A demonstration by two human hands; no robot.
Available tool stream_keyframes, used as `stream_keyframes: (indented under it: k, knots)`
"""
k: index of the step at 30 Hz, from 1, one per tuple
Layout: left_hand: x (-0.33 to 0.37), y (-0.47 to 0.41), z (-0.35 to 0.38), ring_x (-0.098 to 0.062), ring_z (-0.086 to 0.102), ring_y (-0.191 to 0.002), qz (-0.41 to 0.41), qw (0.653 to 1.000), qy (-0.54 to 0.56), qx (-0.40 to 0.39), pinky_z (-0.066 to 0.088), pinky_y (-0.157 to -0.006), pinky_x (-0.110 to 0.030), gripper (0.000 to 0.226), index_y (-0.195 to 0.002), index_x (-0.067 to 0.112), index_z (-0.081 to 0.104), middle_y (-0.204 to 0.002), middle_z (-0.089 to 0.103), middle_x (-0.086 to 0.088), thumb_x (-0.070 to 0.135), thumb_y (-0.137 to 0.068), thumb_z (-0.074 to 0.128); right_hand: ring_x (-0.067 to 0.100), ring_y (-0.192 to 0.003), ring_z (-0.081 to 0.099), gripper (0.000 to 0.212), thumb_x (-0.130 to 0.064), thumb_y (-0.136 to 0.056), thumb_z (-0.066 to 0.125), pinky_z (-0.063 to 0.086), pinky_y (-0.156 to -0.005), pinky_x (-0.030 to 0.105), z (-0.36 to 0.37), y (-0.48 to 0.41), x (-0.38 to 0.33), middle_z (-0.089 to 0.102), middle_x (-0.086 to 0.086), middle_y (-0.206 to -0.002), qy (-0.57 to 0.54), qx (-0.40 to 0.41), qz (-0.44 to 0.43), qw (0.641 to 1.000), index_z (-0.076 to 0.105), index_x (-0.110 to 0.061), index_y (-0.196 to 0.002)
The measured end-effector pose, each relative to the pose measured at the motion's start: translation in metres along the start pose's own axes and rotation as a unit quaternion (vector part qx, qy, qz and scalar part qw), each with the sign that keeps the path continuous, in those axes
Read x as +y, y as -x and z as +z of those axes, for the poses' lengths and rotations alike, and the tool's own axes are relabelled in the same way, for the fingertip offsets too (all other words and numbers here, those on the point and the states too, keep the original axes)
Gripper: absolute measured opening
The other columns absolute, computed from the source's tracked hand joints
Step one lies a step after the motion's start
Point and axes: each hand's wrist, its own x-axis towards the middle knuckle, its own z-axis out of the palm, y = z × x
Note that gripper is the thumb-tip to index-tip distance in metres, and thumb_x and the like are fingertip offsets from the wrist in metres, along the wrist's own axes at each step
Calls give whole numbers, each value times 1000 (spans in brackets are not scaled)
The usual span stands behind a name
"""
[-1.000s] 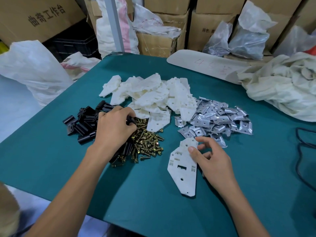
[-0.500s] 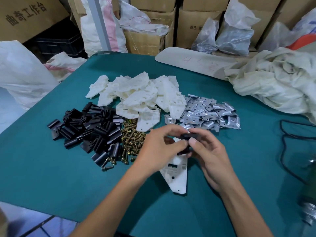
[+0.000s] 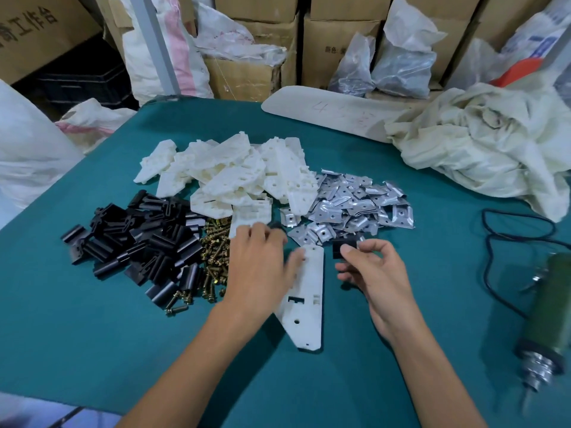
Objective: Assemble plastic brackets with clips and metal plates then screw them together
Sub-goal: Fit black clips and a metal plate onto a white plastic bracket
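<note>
One white plastic bracket (image 3: 306, 299) lies flat on the green bench (image 3: 92, 335), near centre, long axis running near to far, between the two hands. One black clip (image 3: 340, 249) is up off the bench, just right of the bracket's far end. The right hand (image 3: 374, 274) pinches it between thumb and forefinger, other fingers loosely curled. Left hand (image 3: 259, 267) is motion-blurred, knuckles up, fingers curled down, thumb touching the bracket's far left edge. There is a dark bit at its fingertips; cannot tell if it is held.

Four loose heaps lie beyond, each too many to count: black clips pile (image 3: 139, 242) far left, brass screws pile (image 3: 213, 257) just beside it, white brackets pile (image 3: 234, 174) behind, metal plates pile (image 3: 349, 205) to the right.

One green electric screwdriver (image 3: 547, 319) lies at the right edge with its black cable (image 3: 494, 242). There is a crumpled cream cloth (image 3: 482, 143) far right, one white board (image 3: 324, 112) at the far edge, and cardboard boxes (image 3: 340, 41) behind.
</note>
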Motion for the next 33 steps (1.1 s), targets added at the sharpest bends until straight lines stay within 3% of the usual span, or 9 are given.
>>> stream_keyframes:
  k: [3, 7, 9, 11, 14, 16, 20, 29, 33]
  knots:
    - [9, 14, 1, -20, 32, -103, -9, 994, -46, -99, 33, -91, -35, 74, -103, 23, 62, -107, 49, 2, 86, -79, 29, 16, -72, 71, 26, -11, -89, 78, 59, -67, 24, -2, 0, 2, 75, 4, -79, 19, -10, 3, 1000, 57, -13, -103]
    - [12, 11, 3, -11, 25, -103, -69, 976, 170, -117, 32, -92, -28, 45, -102, 34, 47, -105, 38, 14, 67, -78, 66, 18, -75, 72, 15, -6, -93, 72, 60, -73, 25, -1, 1, 1, 75, 7, -83, 0, -33, 6, 999, 64, -10, -106]
    - [13, 10, 5, -7, 32, -104, -100, 933, 323, -122, 44, -87, -29, 39, -97, 40, 40, -105, 37, 19, 50, -81, 73, 19, -77, 73, 12, -6, -97, 66, 60, -74, 25, -1, 1, -1, 73, 6, -82, -34, -36, 7, 999, 67, -9, -109]
    - [14, 11, 7, -2, 43, -95, -112, 874, 452, -135, 45, -82, -23, 33, -99, 38, 40, -101, 43, 13, 42, -84, 69, 20, -79, 74, 14, -4, -100, 60, 60, -75, 25, -1, 1, -3, 74, 6, -84, -54, -40, 12, 998, 70, -8, -111]
    - [13, 13, 9, -14, 55, -83, -149, 774, 593, -168, 44, -78, -32, 33, -109, 21, 42, -94, 63, 0, 32, -86, 63, 19, -89, 73, 22, 0, -104, 53, 60, -77, 24, 2, 3, -2, 77, 11, -95, -23, -60, 27, 998, 70, -9, -114]
    - [11, 14, 13, -21, 62, -82, -151, 745, 620, -196, 48, -76, -41, 36, -114, 18, 40, -99, 72, -1, 31, -89, 62, 21, -92, 73, 27, 1, -105, 49, 60, -79, 26, 5, 5, -1, 77, 16, -100, 0, -73, 39, 997, 71, -11, -115]
    - [8, 16, 15, -22, 70, -85, -114, 737, 628, -222, 57, -73, -38, 34, -120, 22, 38, -108, 74, -2, 29, -95, 59, 19, -90, 73, 25, 1, -104, 51, 61, -77, 26, 5, 4, -1, 78, 16, -102, 0, -51, 43, 998, 70, -10, -116]
    - [8, 19, 21, -18, 72, -98, -88, 788, 575, -202, 57, -78, -30, 27, -125, 25, 40, -112, 73, 3, 23, -103, 55, 9, -81, 73, 18, -4, -97, 66, 57, -70, 18, 12, 3, 8, 79, 0, -88, 12, 27, 5, 1000, 76, -17, -106]
    - [11, 20, 23, -15, 71, -99, -80, 809, 552, -183, 59, -85, -38, 26, -123, 26, 41, -110, 72, 5, 23, -103, 57, 20, -91, 73, 18, -10, -90, 77, 60, -82, 33, 19, 5, 14, 77, 5, -95, 79, 49, -43, 995, 78, -25, -99]
